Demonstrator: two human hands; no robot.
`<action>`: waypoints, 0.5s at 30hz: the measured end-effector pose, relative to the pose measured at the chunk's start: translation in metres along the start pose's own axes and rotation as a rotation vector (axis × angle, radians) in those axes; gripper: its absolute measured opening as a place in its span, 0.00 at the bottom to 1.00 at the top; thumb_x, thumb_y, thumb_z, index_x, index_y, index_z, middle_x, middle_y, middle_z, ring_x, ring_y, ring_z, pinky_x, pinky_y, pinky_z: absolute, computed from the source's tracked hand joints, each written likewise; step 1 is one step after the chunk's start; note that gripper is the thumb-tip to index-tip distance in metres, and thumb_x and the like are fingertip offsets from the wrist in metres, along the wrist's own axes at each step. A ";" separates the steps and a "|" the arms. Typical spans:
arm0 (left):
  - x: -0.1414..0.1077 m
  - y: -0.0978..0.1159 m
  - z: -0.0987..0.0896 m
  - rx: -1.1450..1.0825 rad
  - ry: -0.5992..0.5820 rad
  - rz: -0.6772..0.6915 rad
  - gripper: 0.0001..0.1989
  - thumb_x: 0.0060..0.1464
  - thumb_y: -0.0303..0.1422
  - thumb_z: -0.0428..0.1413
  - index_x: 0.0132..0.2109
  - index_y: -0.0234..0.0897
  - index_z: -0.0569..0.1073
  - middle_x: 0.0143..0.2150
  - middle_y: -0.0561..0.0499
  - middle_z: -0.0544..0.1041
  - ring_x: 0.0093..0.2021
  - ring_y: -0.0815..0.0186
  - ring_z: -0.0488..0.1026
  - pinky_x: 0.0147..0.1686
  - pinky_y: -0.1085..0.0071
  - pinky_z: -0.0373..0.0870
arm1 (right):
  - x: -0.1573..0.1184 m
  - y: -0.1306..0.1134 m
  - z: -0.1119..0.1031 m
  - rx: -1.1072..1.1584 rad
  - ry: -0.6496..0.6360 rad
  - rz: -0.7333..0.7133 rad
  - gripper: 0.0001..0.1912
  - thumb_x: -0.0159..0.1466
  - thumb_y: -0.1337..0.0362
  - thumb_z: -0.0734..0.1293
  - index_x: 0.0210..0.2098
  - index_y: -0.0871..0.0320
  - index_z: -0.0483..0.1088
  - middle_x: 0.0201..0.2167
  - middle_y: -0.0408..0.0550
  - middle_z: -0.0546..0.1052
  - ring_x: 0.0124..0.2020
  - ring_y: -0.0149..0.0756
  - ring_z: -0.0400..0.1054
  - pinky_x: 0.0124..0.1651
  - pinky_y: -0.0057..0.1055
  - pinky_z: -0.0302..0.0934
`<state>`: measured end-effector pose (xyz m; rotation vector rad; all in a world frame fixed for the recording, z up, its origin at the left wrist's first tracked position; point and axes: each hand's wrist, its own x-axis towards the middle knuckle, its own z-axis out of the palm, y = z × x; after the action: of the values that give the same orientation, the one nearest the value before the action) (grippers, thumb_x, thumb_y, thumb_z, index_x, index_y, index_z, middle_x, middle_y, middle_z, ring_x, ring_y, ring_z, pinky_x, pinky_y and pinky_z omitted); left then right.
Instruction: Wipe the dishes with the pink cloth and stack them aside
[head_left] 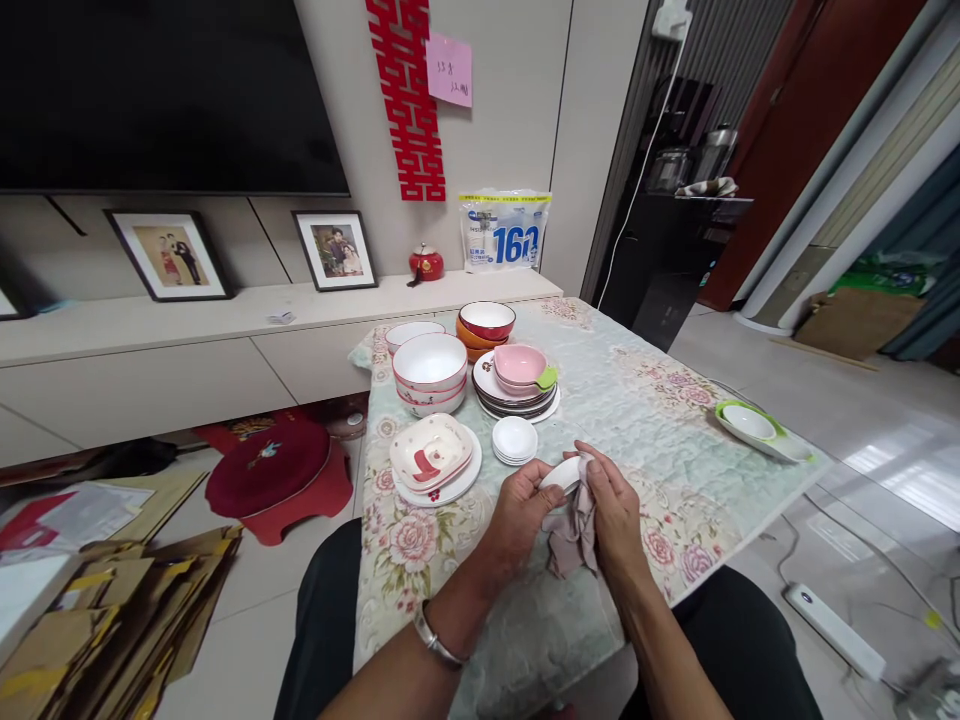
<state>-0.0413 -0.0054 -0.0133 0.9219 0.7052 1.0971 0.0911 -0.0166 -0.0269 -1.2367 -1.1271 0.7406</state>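
Observation:
Over the near part of the table, my left hand (pixel 523 508) grips the edge of a small white dish (pixel 561 475), which is tilted up. A pinkish-grey cloth (pixel 574 540) is bunched in my right hand (pixel 611 505), pressed against the dish's other side, and its loose end hangs down. Just beyond my hands sits a short stack of small white dishes (pixel 514 438). To the left, a bear-patterned dish (pixel 431 452) lies on a white plate (pixel 459 485). A pink bowl with a green handle (pixel 520 366) rests on stacked plates (pixel 517 402).
White bowls (pixel 430 362) and red and orange bowls (pixel 487 320) stand stacked at the table's back. A green-rimmed dish (pixel 754 425) lies near the right edge of the floral tablecloth (pixel 600 370). A red stool (pixel 274 470) and flattened cardboard (pixel 127 620) are on the left floor.

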 end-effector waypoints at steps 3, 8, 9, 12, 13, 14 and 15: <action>0.001 -0.001 0.003 -0.055 0.030 -0.001 0.14 0.43 0.39 0.67 0.31 0.35 0.73 0.30 0.51 0.74 0.33 0.66 0.69 0.38 0.69 0.67 | 0.001 0.003 -0.002 0.031 0.030 0.052 0.23 0.67 0.50 0.61 0.52 0.59 0.74 0.49 0.55 0.79 0.51 0.48 0.71 0.51 0.43 0.65; 0.001 0.000 0.003 0.100 0.016 0.005 0.12 0.46 0.38 0.65 0.31 0.35 0.73 0.25 0.55 0.71 0.26 0.70 0.65 0.28 0.74 0.60 | -0.007 -0.008 0.004 -0.227 -0.040 -0.267 0.19 0.68 0.57 0.61 0.53 0.55 0.74 0.56 0.53 0.74 0.59 0.46 0.65 0.63 0.48 0.55; 0.001 0.000 0.002 0.121 0.012 0.018 0.12 0.46 0.38 0.65 0.31 0.35 0.73 0.25 0.55 0.71 0.26 0.70 0.64 0.28 0.74 0.60 | -0.007 -0.011 0.005 -0.271 -0.085 -0.341 0.18 0.68 0.59 0.61 0.53 0.55 0.74 0.56 0.53 0.74 0.59 0.46 0.64 0.63 0.47 0.55; 0.001 -0.001 -0.001 0.132 0.011 0.038 0.11 0.47 0.37 0.64 0.31 0.35 0.73 0.26 0.55 0.71 0.27 0.70 0.64 0.29 0.73 0.60 | 0.002 -0.015 0.005 -0.297 -0.182 -0.396 0.16 0.69 0.59 0.60 0.51 0.55 0.74 0.50 0.53 0.77 0.54 0.45 0.67 0.59 0.44 0.59; 0.001 -0.002 -0.001 0.106 0.010 0.034 0.11 0.47 0.37 0.64 0.31 0.34 0.73 0.26 0.55 0.72 0.27 0.70 0.65 0.30 0.73 0.60 | 0.006 -0.015 0.003 -0.273 -0.187 -0.353 0.17 0.69 0.58 0.60 0.50 0.55 0.74 0.48 0.52 0.77 0.52 0.44 0.69 0.56 0.42 0.61; 0.002 -0.003 -0.001 0.066 0.011 0.027 0.11 0.47 0.36 0.65 0.31 0.34 0.73 0.26 0.55 0.72 0.27 0.70 0.65 0.30 0.73 0.60 | 0.011 -0.015 0.001 -0.235 -0.189 -0.286 0.17 0.69 0.57 0.59 0.50 0.55 0.74 0.46 0.52 0.78 0.48 0.43 0.70 0.53 0.41 0.63; 0.002 -0.003 -0.001 0.015 0.016 0.021 0.11 0.46 0.36 0.65 0.31 0.34 0.73 0.26 0.54 0.72 0.27 0.70 0.65 0.31 0.73 0.60 | 0.016 -0.015 -0.001 -0.185 -0.189 -0.204 0.18 0.69 0.55 0.59 0.50 0.55 0.74 0.44 0.51 0.78 0.45 0.42 0.71 0.49 0.39 0.64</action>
<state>-0.0404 -0.0035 -0.0168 0.9357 0.7198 1.1199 0.0948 -0.0052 -0.0082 -1.1998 -1.4809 0.6177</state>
